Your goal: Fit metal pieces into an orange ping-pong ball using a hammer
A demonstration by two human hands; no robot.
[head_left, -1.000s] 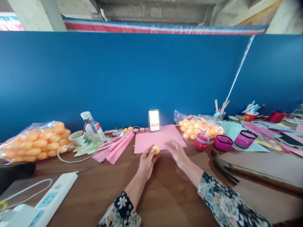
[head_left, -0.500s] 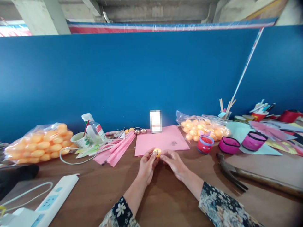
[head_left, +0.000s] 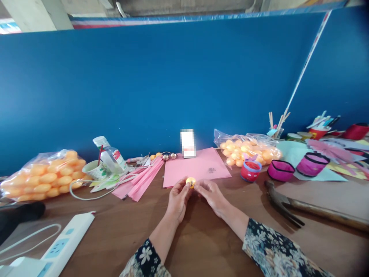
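A small yellow ball (head_left: 190, 181) with little dark marks on its face is pinched between the thumb and fingers of my left hand (head_left: 178, 200). Close against its right side, the thumb and forefinger of my right hand (head_left: 212, 196) are pressed together; anything between them is too small or hidden to make out. Both hands are in front of the near edge of some pink sheets (head_left: 196, 167) lying on the brown table (head_left: 138, 231).
Bags of orange balls stand left (head_left: 47, 179) and right (head_left: 248, 150). Pink paper strips (head_left: 147, 179), a paper cup (head_left: 95, 170) and a bottle (head_left: 115, 158) are left of the sheets. To the right are a red pot (head_left: 250, 172), magenta fabric rings (head_left: 281, 171) and a hammer (head_left: 311, 207). A power strip (head_left: 67, 242) lies front left.
My view has shifted slightly, so the wall and most table items sit a little higher in the picture. Both hands keep nearly the same pose around the yellow ball.
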